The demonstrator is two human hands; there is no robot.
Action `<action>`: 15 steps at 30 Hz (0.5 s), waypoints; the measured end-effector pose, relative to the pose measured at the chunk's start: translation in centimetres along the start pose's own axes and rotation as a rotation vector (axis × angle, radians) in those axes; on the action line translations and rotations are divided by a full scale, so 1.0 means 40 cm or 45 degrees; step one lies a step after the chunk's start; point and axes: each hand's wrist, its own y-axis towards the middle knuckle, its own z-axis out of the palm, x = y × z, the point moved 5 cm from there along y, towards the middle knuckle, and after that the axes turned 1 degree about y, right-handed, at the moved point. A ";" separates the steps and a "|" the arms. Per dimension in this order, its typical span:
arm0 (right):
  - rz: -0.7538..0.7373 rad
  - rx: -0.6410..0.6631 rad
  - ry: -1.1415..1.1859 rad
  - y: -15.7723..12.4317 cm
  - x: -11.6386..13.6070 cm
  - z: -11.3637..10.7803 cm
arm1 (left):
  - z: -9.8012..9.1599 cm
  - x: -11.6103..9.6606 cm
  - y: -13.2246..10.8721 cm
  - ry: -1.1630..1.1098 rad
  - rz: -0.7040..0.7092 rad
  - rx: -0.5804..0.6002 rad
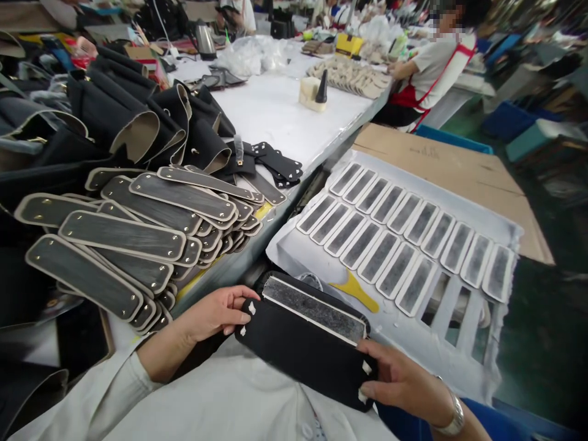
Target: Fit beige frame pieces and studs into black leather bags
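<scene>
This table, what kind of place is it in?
Probably a workshop or factory, perhaps for bags. Many matching strips are heaped on the table, similar panels lie in rows beside it, and another person is at its far edge.

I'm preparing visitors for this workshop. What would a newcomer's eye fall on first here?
Probably the flat black round-cornered panel, held between the left hand and the right hand at lower centre. Then perhaps the heap of long, metal-studded, beige-edged grey strips at left, and the rows of grey, white-edged rectangles on the pale sheet at right.
</scene>
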 end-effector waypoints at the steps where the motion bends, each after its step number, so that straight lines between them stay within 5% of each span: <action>1: 0.041 -0.005 0.052 -0.006 -0.011 0.005 | -0.001 0.015 0.004 0.017 -0.043 -0.007; 5: 0.193 -0.040 0.083 -0.019 -0.040 0.016 | 0.006 0.042 0.001 0.223 -0.140 0.055; 9: 0.138 -0.250 -0.022 -0.021 -0.040 -0.011 | 0.006 0.031 -0.001 0.300 -0.068 0.042; 15: 0.063 -0.661 -0.127 -0.007 -0.042 -0.066 | -0.005 0.026 0.043 0.189 0.077 -0.251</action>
